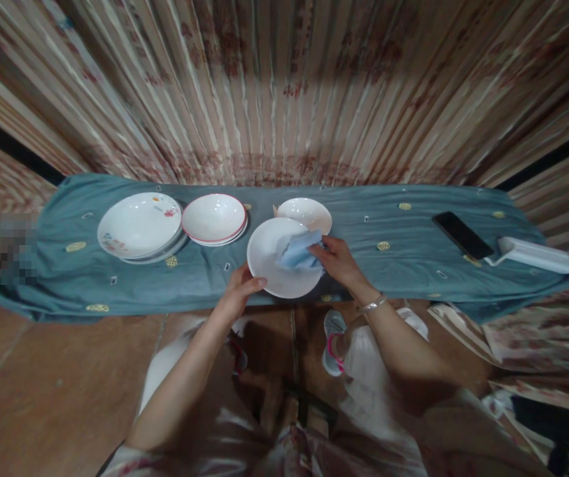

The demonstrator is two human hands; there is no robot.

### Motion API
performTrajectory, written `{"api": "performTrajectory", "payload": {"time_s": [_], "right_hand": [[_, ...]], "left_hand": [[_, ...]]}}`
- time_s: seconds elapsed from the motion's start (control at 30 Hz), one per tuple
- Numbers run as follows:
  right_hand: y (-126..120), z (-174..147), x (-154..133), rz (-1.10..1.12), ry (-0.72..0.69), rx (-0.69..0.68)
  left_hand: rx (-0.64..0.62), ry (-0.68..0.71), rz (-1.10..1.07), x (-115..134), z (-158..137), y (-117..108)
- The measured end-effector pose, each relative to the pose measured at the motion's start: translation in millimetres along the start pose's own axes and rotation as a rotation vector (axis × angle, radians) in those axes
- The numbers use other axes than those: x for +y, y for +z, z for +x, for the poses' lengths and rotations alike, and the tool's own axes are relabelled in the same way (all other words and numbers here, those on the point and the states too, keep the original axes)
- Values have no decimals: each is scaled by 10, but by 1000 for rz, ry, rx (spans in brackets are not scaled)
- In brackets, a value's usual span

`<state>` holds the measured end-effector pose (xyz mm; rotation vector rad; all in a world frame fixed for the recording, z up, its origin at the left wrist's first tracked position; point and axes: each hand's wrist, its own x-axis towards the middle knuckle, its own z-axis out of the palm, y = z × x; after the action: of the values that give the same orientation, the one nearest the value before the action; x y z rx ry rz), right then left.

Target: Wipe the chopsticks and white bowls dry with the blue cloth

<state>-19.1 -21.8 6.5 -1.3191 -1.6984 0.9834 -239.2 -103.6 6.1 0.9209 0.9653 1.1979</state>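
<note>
My left hand (242, 289) grips the left rim of a white bowl (269, 248), its thumb over the edge and the other fingers hidden underneath. The bowl is held above the near edge of the table, tilted toward me. In my right hand (338, 260) is a light blue cloth (298, 249), bunched and pressed against the inside of the bowl. Just behind, another white bowl (309, 211) sits on the table, partly covered by the held one.
Left on the blue-green tablecloth (363, 265) stand a stack of red-rimmed bowls (214, 217) and a stack of larger flowered dishes (138, 225). A black phone (462, 235) and a white roller with a handle (537, 255) lie at the right. Pleated curtains (284, 93) hang behind.
</note>
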Motion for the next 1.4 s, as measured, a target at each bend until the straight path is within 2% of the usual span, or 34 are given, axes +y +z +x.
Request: {"api": "performTrajectory", "payload": {"time_s": [0.13,0.27,0.4,0.53,0.73,0.97,1.17,1.27,1.4], "right_hand": [[54,1,41,71,61,32],[166,-18,49,190,126,105],[227,-49,23,220,152,111],[221,-56,8,165,132,88],[188,-35,8,94,94,47],[103,-23,-7,17,52,19],[21,-10,-10,70,40,1],[34,-9,15,80,57,10],[111,-25,41,112,94,93]], "left_hand": [[10,14,-84,-23,18,42],[20,128,-84,-107,60,116],[138,185,-23,-210,103,183],[211,154,16,-226,113,185],[186,136,34,-119,75,106],[100,121,49,-63,37,6],[8,60,58,-27,33,-44],[32,45,29,-24,39,-2],[85,94,-61,-63,63,82]]}}
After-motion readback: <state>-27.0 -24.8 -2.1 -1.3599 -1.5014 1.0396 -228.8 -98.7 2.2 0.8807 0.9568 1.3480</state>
